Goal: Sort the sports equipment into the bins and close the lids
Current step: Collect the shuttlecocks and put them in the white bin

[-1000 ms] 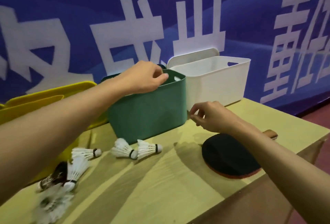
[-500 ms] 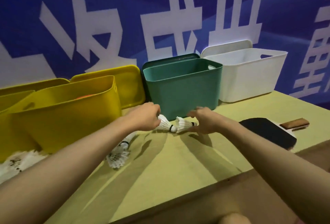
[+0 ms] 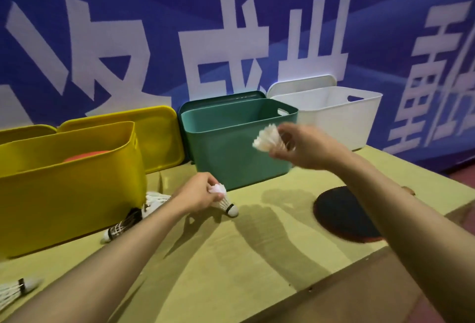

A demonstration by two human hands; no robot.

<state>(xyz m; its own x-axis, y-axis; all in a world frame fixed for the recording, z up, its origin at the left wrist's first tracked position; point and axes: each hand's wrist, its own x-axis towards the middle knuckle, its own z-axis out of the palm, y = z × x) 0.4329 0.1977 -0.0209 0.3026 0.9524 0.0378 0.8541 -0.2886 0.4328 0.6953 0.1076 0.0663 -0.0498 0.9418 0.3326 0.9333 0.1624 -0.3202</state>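
Large white Chinese characters, cut off and unreadable whole, cross the blue banner (image 3: 257, 1). The right hand (image 3: 305, 146), lifted off the bench (image 3: 231, 258) since half a second ago, pinches a shuttlecock (image 3: 267, 138) before the green bin (image 3: 231, 153). The left hand (image 3: 198, 194) grips another shuttlecock (image 3: 226, 204) touching the bench.

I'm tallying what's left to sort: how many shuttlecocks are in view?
5, possibly more hidden. One in the right hand, raised at the green bin; one gripped by the left hand; two by the yellow bin, at and; one at the table's left edge.
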